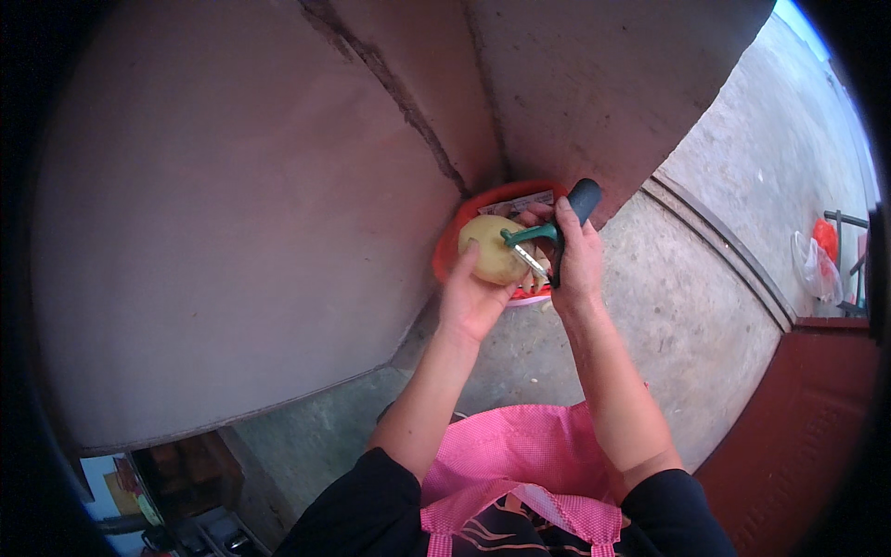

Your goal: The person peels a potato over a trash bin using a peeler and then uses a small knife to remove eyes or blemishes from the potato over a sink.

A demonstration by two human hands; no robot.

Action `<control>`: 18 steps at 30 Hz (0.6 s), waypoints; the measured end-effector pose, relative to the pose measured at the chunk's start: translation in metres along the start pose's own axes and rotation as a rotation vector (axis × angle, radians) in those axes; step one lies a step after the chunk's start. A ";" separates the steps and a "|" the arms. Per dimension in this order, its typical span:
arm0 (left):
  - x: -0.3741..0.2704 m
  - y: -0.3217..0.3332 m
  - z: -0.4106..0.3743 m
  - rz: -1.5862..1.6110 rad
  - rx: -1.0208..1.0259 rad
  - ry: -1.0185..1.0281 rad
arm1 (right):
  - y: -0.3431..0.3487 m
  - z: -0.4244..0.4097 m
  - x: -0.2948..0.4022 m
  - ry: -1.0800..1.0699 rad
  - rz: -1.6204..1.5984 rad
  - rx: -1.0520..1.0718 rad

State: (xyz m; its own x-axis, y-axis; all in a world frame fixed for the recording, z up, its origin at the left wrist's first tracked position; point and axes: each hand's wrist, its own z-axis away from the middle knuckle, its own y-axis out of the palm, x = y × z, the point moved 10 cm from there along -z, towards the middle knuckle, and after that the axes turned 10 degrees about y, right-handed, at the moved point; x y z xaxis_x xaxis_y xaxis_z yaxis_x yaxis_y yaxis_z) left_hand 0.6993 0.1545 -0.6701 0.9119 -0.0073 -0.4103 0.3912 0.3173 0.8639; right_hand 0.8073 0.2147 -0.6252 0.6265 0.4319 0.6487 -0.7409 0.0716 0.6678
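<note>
A large peeled potato, pale yellow, rests in my left hand, whose thumb lies along its near side. My right hand grips a vegetable peeler with a dark handle, a green head and a metal blade. The blade is at the right side of the potato; whether it touches the skin I cannot tell. Beneath both hands stands a red plastic basin in the wall corner. Some peelings and printed paper show inside it, mostly hidden by the potato and hands.
Plain walls meet behind the basin. Concrete floor spreads right, crossed by a raised threshold track. A dark red door panel stands at lower right. Farther off lies a plastic bag. A pink checked apron covers my lap.
</note>
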 end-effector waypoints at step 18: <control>-0.011 -0.011 0.009 -0.117 -0.143 0.055 | -0.021 -0.013 -0.018 0.064 0.149 -0.175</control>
State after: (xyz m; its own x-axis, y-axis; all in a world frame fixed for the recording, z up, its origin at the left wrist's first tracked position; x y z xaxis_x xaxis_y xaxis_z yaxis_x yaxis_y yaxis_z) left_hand 0.6860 0.1422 -0.6727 0.8514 -0.0017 -0.5245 0.4694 0.4486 0.7606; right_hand 0.8086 0.2167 -0.6560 0.4946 0.5051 0.7073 -0.8583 0.1555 0.4891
